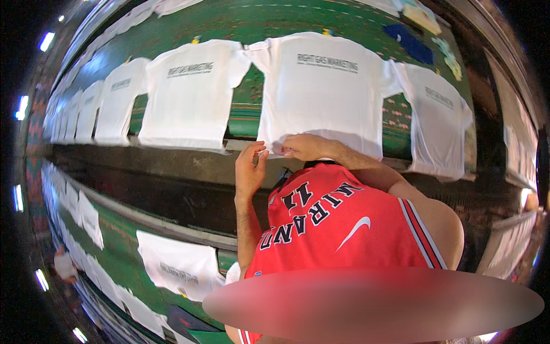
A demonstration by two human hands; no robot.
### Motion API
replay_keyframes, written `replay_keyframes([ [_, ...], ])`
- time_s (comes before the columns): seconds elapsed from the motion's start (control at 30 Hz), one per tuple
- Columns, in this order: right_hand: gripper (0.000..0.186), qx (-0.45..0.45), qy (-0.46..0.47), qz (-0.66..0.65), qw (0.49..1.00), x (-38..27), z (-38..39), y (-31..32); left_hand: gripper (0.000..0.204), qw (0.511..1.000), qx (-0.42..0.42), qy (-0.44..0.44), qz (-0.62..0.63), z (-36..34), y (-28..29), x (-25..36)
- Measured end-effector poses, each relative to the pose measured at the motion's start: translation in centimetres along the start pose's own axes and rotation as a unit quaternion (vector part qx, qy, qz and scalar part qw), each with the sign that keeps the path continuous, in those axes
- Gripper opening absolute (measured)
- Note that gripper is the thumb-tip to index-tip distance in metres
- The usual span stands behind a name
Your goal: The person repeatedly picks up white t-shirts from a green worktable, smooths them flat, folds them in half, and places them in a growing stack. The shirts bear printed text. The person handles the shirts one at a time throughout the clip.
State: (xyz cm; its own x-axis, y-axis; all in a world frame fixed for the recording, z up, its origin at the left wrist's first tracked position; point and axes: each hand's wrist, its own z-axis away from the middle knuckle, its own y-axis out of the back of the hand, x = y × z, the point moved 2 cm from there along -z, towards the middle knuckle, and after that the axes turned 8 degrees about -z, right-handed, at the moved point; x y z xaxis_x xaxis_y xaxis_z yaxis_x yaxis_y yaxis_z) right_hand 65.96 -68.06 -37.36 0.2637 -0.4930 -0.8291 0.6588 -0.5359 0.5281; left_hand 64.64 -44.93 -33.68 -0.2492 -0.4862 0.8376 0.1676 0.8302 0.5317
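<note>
The white T-shirt (323, 86) lies flat on the green surface (252, 109), its printed back facing up, and its lower hem hangs just over the near edge. The right hand (306, 146) rests on that hem, fingers curled down onto the cloth (whether they pinch it or only press I cannot tell). The left hand (249, 169) stands beside it, just below the hem, fingers spread and upright, holding nothing.

More white shirts (186, 94) lie in a row either side, nearly touching sleeve to sleeve, with another row (180, 266) on a lower green surface.

A tug at the hem could, I judge, drag the shirt askew or off the edge, and crease its neighbour's sleeve, since they lie so close.

No containers are visible; a dark blue cloth (409, 43) lies further back.
</note>
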Motion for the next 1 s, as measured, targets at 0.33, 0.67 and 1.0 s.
replay_keyframes([
  [0.33, 0.031, -0.013, -0.086, -0.378, 0.922, -2.9, 11.4, -0.5, 0.016, 0.998, -0.024, -0.056, 0.008, 0.1, -13.3, 1.3],
  [0.67, 0.035, 0.169, -0.076, -0.491, 0.851, 4.2, 26.0, 1.4, 0.016, 0.985, -0.089, -0.140, 0.057, 0.2, -27.8, 11.5],
  [1.0, 0.019, 0.556, -0.276, -0.001, 0.784, 21.3, 58.6, 6.7, 0.012, 0.978, -0.173, -0.115, -0.006, 3.2, -45.9, 20.8],
])
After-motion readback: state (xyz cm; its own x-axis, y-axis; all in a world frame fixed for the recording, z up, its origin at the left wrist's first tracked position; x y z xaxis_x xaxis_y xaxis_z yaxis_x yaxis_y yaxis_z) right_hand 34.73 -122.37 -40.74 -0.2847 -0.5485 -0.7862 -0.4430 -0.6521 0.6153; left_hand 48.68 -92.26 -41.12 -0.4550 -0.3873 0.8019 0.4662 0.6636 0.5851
